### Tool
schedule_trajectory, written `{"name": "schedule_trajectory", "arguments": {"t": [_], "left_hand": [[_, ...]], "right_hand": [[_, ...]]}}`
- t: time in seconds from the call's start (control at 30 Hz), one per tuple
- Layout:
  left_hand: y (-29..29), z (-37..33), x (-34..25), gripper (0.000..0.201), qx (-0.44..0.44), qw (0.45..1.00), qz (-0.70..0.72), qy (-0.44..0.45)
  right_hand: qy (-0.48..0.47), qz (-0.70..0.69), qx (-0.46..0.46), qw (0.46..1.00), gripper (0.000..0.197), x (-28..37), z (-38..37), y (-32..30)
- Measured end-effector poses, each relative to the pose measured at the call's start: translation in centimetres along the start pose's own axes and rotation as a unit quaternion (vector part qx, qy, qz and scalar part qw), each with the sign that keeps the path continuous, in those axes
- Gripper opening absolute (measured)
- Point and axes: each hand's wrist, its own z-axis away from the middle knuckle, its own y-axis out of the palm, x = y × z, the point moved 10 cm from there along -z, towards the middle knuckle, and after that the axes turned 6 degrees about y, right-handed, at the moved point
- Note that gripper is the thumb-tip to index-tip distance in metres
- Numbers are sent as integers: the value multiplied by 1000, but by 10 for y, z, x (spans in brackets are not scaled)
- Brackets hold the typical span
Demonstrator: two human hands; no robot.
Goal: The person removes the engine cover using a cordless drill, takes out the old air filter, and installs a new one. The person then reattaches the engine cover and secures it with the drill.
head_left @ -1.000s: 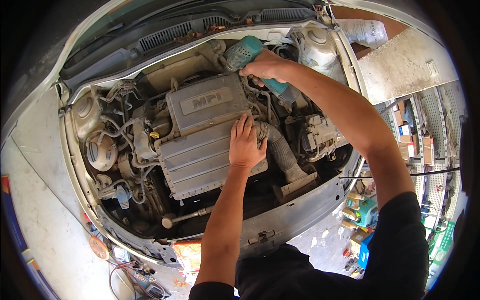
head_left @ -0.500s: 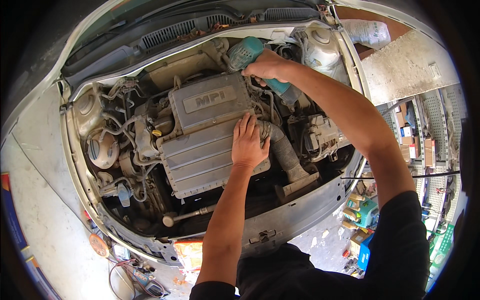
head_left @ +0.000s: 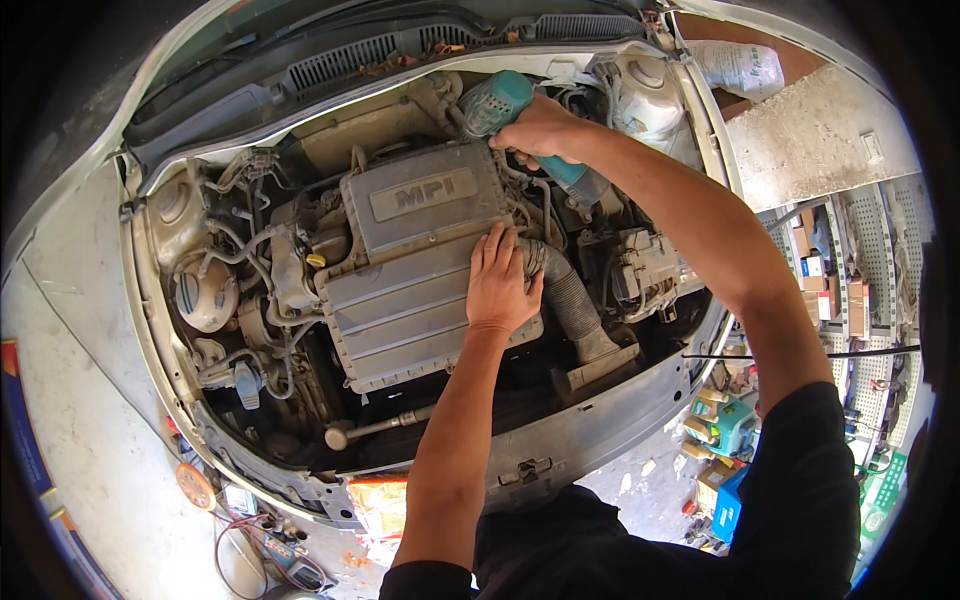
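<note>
My right hand (head_left: 540, 132) is wrapped round the grip of a teal cordless impact wrench (head_left: 498, 100). The tool is at the far right corner of the grey plastic engine cover (head_left: 400, 310), and its tip is hidden from view. Lying flat on the cover's right part, my left hand (head_left: 500, 278) has its fingers stretched out and holds nothing. Beside that hand, a ribbed black air intake hose (head_left: 570, 300) curves from the cover toward the front of the engine bay.
A metal bar with a round end (head_left: 370, 430) lies across the bay's front. At left sits a round coolant reservoir (head_left: 207, 298). Shelves (head_left: 865, 270) with boxes stand at right, near bottles and a blue box (head_left: 730, 505) on the floor. Cables (head_left: 240, 560) lie at lower left.
The view has shifted very slightly. Both hands and the impact wrench keep nearly the same places on and above the engine cover.
</note>
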Motion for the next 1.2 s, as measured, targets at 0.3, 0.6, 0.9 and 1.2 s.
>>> {"name": "schedule_trajectory", "arguments": {"t": [0.3,0.6,0.9,1.2], "left_hand": [[1,0,0,44,-2,1000,0,3],[3,-1,-2,44,8,1000,10,-7],[6,0,-2,49,33,999,2,-7],[5,-2,-2,46,29,1000,2,-3]], "right_hand": [[31,53,27,998,33,7,-9,-1],[27,50,40,998,28,25,1,-6],[17,87,38,995,25,27,-6,-5],[28,52,25,998,25,25,1,-4]]}}
